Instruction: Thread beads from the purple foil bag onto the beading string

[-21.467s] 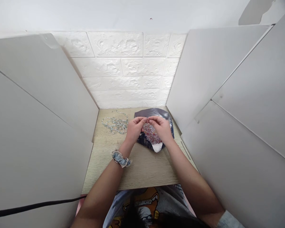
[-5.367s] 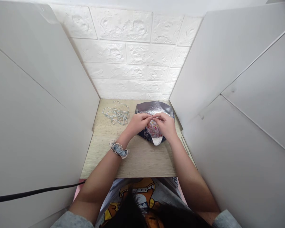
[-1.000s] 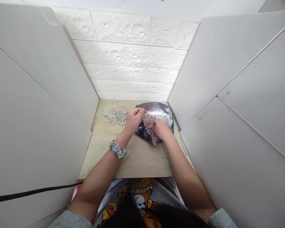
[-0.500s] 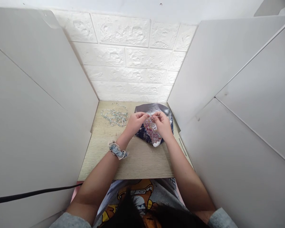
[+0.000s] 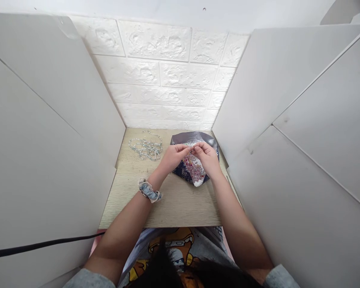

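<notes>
Fingertips pinched together, my left hand [image 5: 174, 157] meets my right hand [image 5: 207, 157] above a dark blue bag [image 5: 181, 170] with a silvery lining. Both are closed on something too small to make out between the fingertips. Pink, red and clear beads [image 5: 194, 168] lie in a heap in the bag's opening, partly covered by my right hand. Left of the bag, a strand of pale green and white beads [image 5: 148, 149] lies looped on the wooden table. A blue and cream scrunchie [image 5: 150, 191] circles my left wrist.
The small wooden table [image 5: 180, 208] is enclosed by white panels on the left [image 5: 54, 120] and right [image 5: 288, 168]. A white brick-patterned wall [image 5: 159, 76] stands behind it. A black cable [image 5: 48, 243] runs in at lower left.
My hands have drawn closer together, and their fingertips now meet; my left hand has shifted slightly right. The bag and the bead strand stay in place.
</notes>
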The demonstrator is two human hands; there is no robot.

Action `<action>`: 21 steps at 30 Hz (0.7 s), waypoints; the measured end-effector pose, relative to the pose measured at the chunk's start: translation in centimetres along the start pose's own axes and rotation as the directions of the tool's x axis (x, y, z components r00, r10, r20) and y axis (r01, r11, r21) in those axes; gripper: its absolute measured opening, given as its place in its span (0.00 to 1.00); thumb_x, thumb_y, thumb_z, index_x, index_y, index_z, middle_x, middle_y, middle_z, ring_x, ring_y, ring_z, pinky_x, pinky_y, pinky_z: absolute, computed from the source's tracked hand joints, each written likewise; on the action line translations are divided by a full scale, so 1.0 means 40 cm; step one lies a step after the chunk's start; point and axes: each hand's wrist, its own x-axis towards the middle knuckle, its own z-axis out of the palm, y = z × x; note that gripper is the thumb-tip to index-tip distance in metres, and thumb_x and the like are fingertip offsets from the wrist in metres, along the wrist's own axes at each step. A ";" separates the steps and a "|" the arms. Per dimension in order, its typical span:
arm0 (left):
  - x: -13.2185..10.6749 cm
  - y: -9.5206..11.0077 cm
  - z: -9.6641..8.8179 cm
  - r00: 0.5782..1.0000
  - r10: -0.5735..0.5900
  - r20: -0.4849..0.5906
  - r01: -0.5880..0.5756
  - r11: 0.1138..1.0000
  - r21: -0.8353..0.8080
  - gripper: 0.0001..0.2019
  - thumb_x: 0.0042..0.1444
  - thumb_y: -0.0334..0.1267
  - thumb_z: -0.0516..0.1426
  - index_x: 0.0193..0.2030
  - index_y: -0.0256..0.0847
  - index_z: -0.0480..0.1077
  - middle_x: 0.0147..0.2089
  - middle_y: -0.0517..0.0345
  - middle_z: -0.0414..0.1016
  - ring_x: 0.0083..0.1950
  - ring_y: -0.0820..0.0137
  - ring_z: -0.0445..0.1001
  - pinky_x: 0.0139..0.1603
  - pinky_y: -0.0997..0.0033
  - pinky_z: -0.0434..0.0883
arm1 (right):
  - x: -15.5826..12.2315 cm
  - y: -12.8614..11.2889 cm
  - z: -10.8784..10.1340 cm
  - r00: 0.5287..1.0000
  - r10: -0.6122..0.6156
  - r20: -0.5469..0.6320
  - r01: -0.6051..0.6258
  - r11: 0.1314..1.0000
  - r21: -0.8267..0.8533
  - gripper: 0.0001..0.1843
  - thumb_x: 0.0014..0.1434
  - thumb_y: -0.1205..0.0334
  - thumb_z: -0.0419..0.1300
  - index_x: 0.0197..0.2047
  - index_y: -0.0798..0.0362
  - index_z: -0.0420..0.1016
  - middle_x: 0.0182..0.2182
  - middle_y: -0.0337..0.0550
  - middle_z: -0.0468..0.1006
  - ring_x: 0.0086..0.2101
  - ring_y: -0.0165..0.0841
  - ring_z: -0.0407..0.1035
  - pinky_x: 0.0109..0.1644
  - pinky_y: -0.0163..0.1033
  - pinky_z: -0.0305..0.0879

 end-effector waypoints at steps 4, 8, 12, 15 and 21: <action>-0.004 0.007 0.000 1.000 -0.008 0.008 0.007 1.000 0.011 0.15 0.49 0.44 0.54 0.34 0.35 0.74 0.35 0.53 0.76 0.38 0.70 0.70 0.39 0.73 0.65 | -0.004 -0.004 0.007 0.999 0.030 0.024 -0.033 0.995 0.090 0.09 0.48 0.55 0.57 0.30 0.52 0.67 0.28 0.38 0.71 0.33 0.29 0.68 0.45 0.41 0.65; -0.005 0.010 0.000 1.000 -0.028 0.007 0.028 0.999 0.031 0.15 0.48 0.43 0.54 0.34 0.34 0.74 0.34 0.54 0.76 0.36 0.70 0.70 0.37 0.73 0.65 | -0.006 -0.007 0.006 0.999 0.026 0.046 -0.027 0.999 0.041 0.09 0.48 0.55 0.57 0.30 0.52 0.67 0.28 0.38 0.71 0.33 0.29 0.68 0.45 0.41 0.65; -0.004 0.009 -0.001 1.000 -0.023 0.011 0.022 0.997 0.068 0.14 0.47 0.42 0.54 0.33 0.34 0.74 0.33 0.54 0.76 0.35 0.71 0.70 0.36 0.74 0.64 | -0.006 -0.007 0.002 0.999 0.025 0.045 -0.023 0.999 -0.044 0.10 0.48 0.54 0.56 0.30 0.53 0.68 0.28 0.38 0.71 0.32 0.29 0.67 0.42 0.39 0.66; -0.004 0.008 -0.001 1.000 -0.018 0.011 0.017 0.996 0.082 0.14 0.48 0.42 0.53 0.33 0.34 0.74 0.33 0.54 0.75 0.35 0.71 0.70 0.36 0.74 0.64 | -0.007 -0.008 0.001 0.999 0.023 0.041 -0.020 0.997 -0.069 0.10 0.49 0.55 0.56 0.31 0.53 0.69 0.28 0.38 0.71 0.31 0.29 0.66 0.41 0.38 0.65; -0.006 0.011 -0.001 1.000 -0.023 0.009 0.022 0.995 0.100 0.14 0.48 0.43 0.53 0.32 0.34 0.74 0.32 0.55 0.75 0.34 0.71 0.69 0.35 0.74 0.63 | -0.007 -0.012 0.004 0.998 0.031 0.046 -0.030 0.999 -0.035 0.08 0.48 0.57 0.57 0.30 0.53 0.69 0.26 0.37 0.71 0.30 0.28 0.66 0.40 0.38 0.64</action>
